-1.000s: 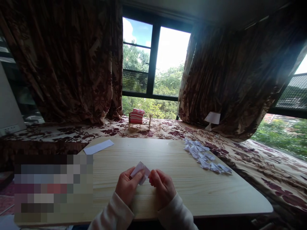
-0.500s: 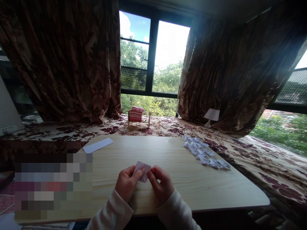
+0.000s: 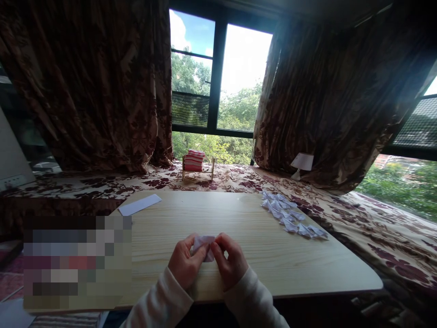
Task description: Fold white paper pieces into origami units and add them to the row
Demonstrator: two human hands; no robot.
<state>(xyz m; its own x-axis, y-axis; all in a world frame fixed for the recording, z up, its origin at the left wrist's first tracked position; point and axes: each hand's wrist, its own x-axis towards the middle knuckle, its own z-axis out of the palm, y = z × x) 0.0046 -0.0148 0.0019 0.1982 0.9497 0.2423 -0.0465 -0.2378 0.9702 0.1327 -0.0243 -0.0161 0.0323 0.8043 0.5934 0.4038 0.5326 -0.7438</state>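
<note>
A small piece of white paper [image 3: 204, 240] is held above the front middle of the wooden table [image 3: 164, 228]. My left hand [image 3: 185, 260] grips its left side, thumb lying across the face of the paper. At the right edge, my right hand [image 3: 230, 259] pinches the paper between thumb and forefinger. Fingers hide part of the sheet, so its folds are hard to make out. Several folded white paper pieces [image 3: 278, 210] lie in a cluster at the table's right side. A flat stack of white paper strips [image 3: 140, 205] rests near the far left corner.
Behind the table, a ledge under floral cloth [image 3: 235, 175] bears a small rack with folded red-striped cloth [image 3: 194, 160] and a small white lamp [image 3: 302, 162]. Patterned curtains [image 3: 327, 100] flank the window. A blurred-out patch [image 3: 77, 262] covers the table's left front.
The paper has turned slightly between my fingers, its top edge now more level. Both hands stay close together, my left shifted a little to the right.
</note>
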